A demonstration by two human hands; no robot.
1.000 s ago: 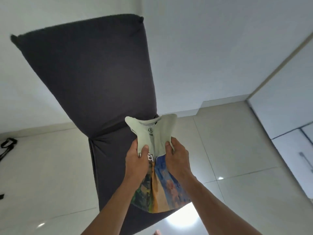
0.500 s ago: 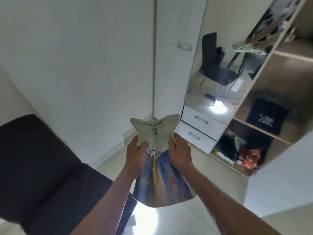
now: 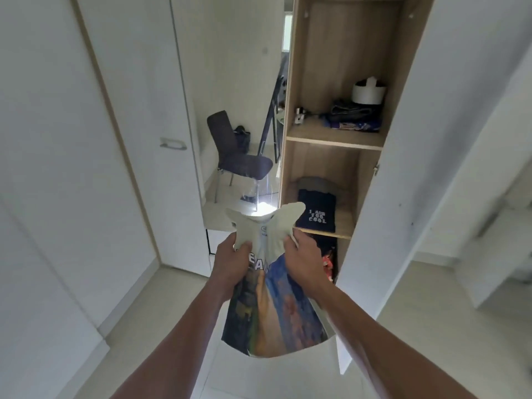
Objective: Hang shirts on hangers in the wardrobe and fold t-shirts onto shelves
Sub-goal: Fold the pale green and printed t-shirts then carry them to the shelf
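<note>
We see two bare forearms, no sleeves reaching the wrists; our left hand (image 3: 230,262) and right hand (image 3: 305,262) wear no rings, watch or gloves.

both hands (image 3: 230,263) clenched, arms outstretched

White room, open wooden cupboard at twelve to one o'clock

White wardrobe doors (image 3: 86,139) fill nine to eleven o'clock, a metal handle (image 3: 172,144) fixed at ten. A mirror panel (image 3: 244,82) is seen at twelve, a dark chair (image 3: 236,151) reflected in it over pale glossy floor tiles (image 3: 161,326) with a bright glare spot (image 3: 263,208). The wood-lined compartment (image 3: 331,53) is lit softly; its white door (image 3: 431,168) hangs open at two to three o'clock.
</note>
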